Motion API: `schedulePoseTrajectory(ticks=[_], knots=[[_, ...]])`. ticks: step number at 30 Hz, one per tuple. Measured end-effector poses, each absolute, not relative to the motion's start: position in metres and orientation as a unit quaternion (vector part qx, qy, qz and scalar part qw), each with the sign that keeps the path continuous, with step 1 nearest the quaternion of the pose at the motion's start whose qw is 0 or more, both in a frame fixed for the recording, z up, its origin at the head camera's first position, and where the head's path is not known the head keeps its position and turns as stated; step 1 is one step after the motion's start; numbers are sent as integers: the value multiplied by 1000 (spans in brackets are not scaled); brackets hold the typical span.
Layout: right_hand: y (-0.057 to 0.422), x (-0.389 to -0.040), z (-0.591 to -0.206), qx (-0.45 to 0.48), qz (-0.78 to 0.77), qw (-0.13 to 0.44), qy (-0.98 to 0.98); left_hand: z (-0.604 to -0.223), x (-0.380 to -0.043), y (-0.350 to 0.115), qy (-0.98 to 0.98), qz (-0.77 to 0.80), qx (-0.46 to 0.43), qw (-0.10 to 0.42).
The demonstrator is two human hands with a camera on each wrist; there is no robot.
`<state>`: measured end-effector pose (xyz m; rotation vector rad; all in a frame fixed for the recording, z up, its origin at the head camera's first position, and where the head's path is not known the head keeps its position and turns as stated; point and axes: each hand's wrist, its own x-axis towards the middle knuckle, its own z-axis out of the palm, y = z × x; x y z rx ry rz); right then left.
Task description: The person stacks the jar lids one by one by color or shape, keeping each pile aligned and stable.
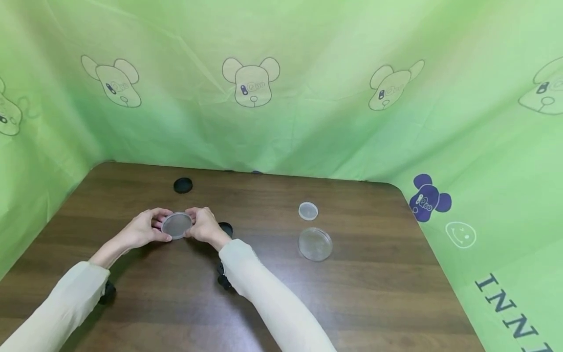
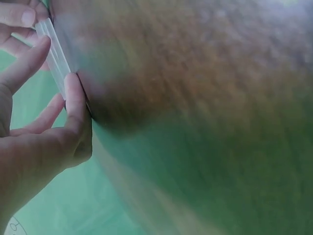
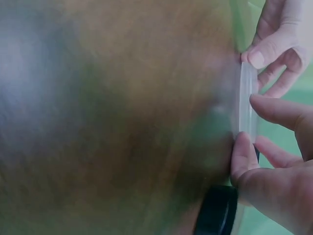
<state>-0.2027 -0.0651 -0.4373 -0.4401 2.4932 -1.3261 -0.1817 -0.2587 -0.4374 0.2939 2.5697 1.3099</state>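
Both hands hold a shallow, round, clear plastic dish (image 1: pixel 177 225) between them, at the left middle of the table. My left hand (image 1: pixel 147 227) grips its left rim between thumb and fingers. On the opposite rim, my right hand (image 1: pixel 204 225) pinches it the same way. From the side, the left wrist view shows the dish (image 2: pixel 55 56) as a thin pale disc with a double edge. In the right wrist view the dish (image 3: pixel 246 100) stands close to the tabletop, and a black round piece (image 3: pixel 215 210) is near the right hand.
A black round cap-like piece (image 1: pixel 183 185) lies behind the hands; another (image 1: pixel 226 229) is partly hidden beside the right wrist. To the right on the brown table (image 1: pixel 374 274) are a small clear disc (image 1: pixel 308 211) and a larger clear dish (image 1: pixel 315 244). A green curtain (image 1: pixel 308 137) borders the table.
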Motion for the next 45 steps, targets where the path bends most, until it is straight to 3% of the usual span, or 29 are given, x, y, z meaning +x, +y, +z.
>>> schedulePoseTrajectory(ticks=[5, 28, 45], knots=[[-66, -197, -439, -136, -447, 145, 872, -437, -178, -258, 869, 465, 96, 141], [-71, -197, -432, -122, -429, 126, 886, -434, -174, -257, 881, 454, 75, 111], [-71, -193, -433, -138, -433, 118, 883, -434, -174, -264, 873, 466, 82, 118]])
